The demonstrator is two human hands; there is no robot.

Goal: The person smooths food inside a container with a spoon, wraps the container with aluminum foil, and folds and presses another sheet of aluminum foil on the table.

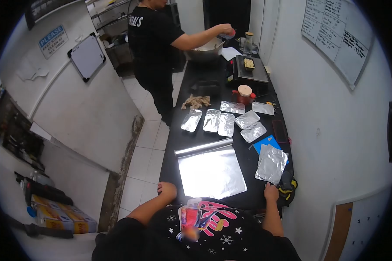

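Note:
My left hand (167, 190) rests at the left edge of the black table (172, 150), fingers curled in and nothing visible in them. A sheet of foil (211, 174), still joined to its foil roll (204, 147), lies flat to the right of it. My right hand (271, 192) is closed at the table's near right side, just below a stack of cut foil sheets (271, 163). Whether it holds anything is hidden. Beneath the stack a blue flat item (268, 142) pokes out. Beyond the roll sit several foil-covered trays (211, 120).
A co-worker (154, 48) stands at the far left, one arm over a large metal bowl (204, 53). A scale (252, 69) carries a filled food tray (248, 64). Nearer are a red jug (244, 93), a crumpled cloth (197, 102) and a phone (280, 131). A wall runs along the right.

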